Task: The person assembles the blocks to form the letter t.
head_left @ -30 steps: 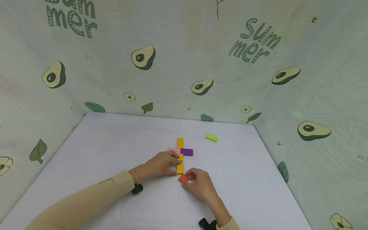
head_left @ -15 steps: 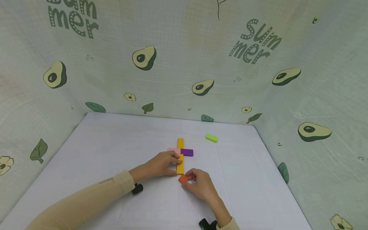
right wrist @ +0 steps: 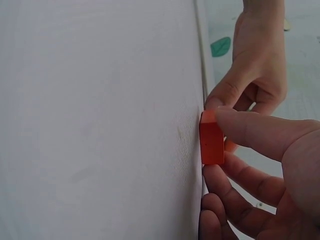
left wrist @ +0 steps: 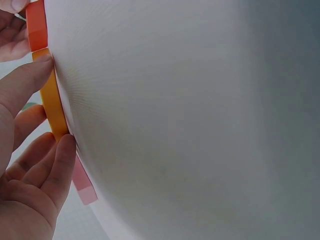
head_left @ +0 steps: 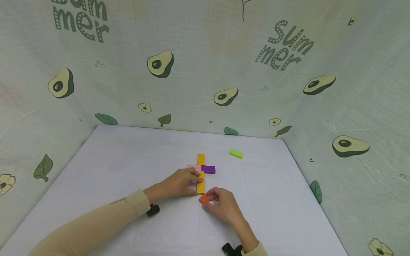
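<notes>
My left hand (head_left: pixel 180 182) holds the nearer yellow block (head_left: pixel 200 187), its thumb at the near end and fingertips toward the far end. In the left wrist view this block (left wrist: pixel 54 102) lies along the white cloth, between thumb and fingers. My right hand (head_left: pixel 224 204) pinches a small orange block (head_left: pixel 204 198) turned at an angle, close by the yellow block's near end. The right wrist view has the orange block (right wrist: pixel 212 139) between thumb and fingertips. Beyond my left fingers, a pink block (head_left: pixel 192 166) and a purple block (head_left: pixel 208 169) lie end to end crosswise, with another yellow block (head_left: pixel 200 159) behind them.
A lime green block (head_left: pixel 236 153) lies alone toward the back right of the white-covered table (head_left: pixel 144 149). Cloth walls (head_left: pixel 192 71) printed with avocados and leaves rise behind and at both sides. A black wrist device (head_left: pixel 153 209) sits under the left cuff.
</notes>
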The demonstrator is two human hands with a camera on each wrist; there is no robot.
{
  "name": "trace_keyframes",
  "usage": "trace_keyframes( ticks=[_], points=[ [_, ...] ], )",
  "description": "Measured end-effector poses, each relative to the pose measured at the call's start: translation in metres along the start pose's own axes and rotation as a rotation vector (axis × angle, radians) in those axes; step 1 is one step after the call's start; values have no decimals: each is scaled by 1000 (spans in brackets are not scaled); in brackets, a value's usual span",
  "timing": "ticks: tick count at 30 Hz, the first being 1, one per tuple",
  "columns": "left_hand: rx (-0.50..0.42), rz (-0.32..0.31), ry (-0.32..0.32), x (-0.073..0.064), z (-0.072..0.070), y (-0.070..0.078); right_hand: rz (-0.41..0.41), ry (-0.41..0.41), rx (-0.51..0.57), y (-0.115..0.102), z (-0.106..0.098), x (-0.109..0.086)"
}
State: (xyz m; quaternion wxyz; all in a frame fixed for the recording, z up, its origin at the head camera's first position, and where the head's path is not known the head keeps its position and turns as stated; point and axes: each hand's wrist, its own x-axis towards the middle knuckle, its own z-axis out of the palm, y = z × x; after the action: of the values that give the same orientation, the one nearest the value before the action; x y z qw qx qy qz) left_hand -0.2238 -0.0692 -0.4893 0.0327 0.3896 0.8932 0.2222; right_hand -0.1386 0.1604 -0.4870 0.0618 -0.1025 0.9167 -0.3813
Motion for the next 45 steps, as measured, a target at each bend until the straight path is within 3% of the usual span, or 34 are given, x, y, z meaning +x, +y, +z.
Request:
trace_keyframes(
  ticks=[13, 26, 36, 45],
  points=[
    [6, -1, 1, -1, 0, -2, -1, -31, -2, -2, -5, 0],
    [-1, -34, -19, -1, -1, -1, 30, -103, -61, 3, -27, 8],
    [7, -47, -25, 0, -2, 0, 14, -57, -130, 6, -53, 20],
    [25, -45, -26, 1, 1, 0, -23, -12, -197, 15, -82, 46]
  ],
)
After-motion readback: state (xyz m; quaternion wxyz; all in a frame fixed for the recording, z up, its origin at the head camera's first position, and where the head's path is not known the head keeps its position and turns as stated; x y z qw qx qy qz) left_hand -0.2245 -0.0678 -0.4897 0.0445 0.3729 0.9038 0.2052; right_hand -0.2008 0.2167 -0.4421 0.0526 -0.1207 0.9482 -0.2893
